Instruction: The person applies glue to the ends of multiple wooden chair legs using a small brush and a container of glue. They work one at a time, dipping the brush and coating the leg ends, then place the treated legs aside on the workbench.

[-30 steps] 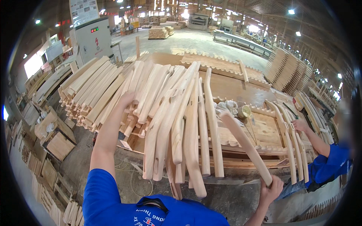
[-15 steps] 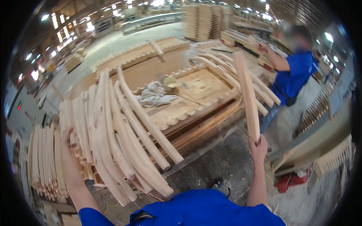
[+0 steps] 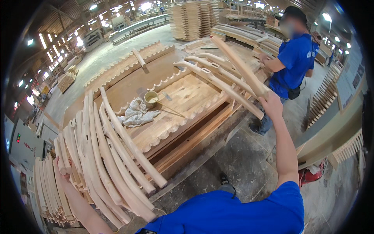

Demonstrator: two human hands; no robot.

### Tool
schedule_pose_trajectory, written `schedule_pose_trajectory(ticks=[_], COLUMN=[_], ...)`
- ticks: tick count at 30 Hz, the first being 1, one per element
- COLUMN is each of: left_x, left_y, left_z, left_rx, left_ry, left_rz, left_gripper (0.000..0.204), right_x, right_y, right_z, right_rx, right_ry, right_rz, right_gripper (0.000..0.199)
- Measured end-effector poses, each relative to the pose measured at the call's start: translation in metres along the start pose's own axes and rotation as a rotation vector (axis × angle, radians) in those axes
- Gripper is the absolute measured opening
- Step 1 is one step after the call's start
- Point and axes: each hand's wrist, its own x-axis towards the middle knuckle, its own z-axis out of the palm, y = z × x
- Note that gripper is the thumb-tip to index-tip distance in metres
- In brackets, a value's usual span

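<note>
My right hand [image 3: 271, 104] is closed round the near end of a pale curved wooden leg [image 3: 237, 66]. That leg slants away over the right-hand group of similar curved legs [image 3: 222, 85], which rest across the bench; whether it touches them I cannot tell. At the far left my left hand [image 3: 63, 171] grips the lower end of another wooden leg [image 3: 58, 154] on the edge of a large pile. The pile's many curved legs [image 3: 102, 156] lie side by side, their near ends jutting over the bench's front edge.
The wooden bench [image 3: 187, 91] has scalloped rails. On it are a crumpled white cloth [image 3: 137, 113] and a small pot [image 3: 151, 98] with a thin stick. A co-worker in blue [image 3: 294, 58] stands at the far right. Stacked wood [image 3: 194, 21] rises behind.
My right hand has swung forward and up with its leg, bringing it over the right-hand group. My left hand has shifted to the pile's outer leg end. The co-worker's raised arm has lowered.
</note>
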Motion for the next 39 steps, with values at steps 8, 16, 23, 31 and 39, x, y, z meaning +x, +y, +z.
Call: schedule_pose_trajectory(ticks=[8, 16, 23, 31, 39], left_x=[-0.081, -0.145, -0.146, -0.13, -0.091], left_y=[-0.062, -0.12, -0.116, -0.178, -0.229], left_z=[0.077, 0.179, 0.308, 0.454, 0.531], left_rx=[0.224, 0.497, 0.684, 1.876, 1.951], left_ry=[0.202, 0.336, 0.177, 0.009, -0.724], left_rz=[0.155, 0.637, 0.616, 1.319, 1.92], left_gripper=[0.053, 0.081, 0.083, 0.084, 0.058], right_x=[0.167, 0.242, 0.244, 0.242, 0.191], right_y=[0.009, -0.009, -0.007, -0.019, -0.022], right_z=[0.086, 0.155, 0.158, -0.014, -0.014], right_rx=[-0.067, -0.156, -0.111, 0.393, 0.449], right_ry=[-0.198, -0.541, -0.409, 0.429, -1.183], right_rz=[-0.107, -0.093, -0.343, -1.07, -0.856], right_gripper=[0.031, 0.029, 0.034, 0.059, 0.097])
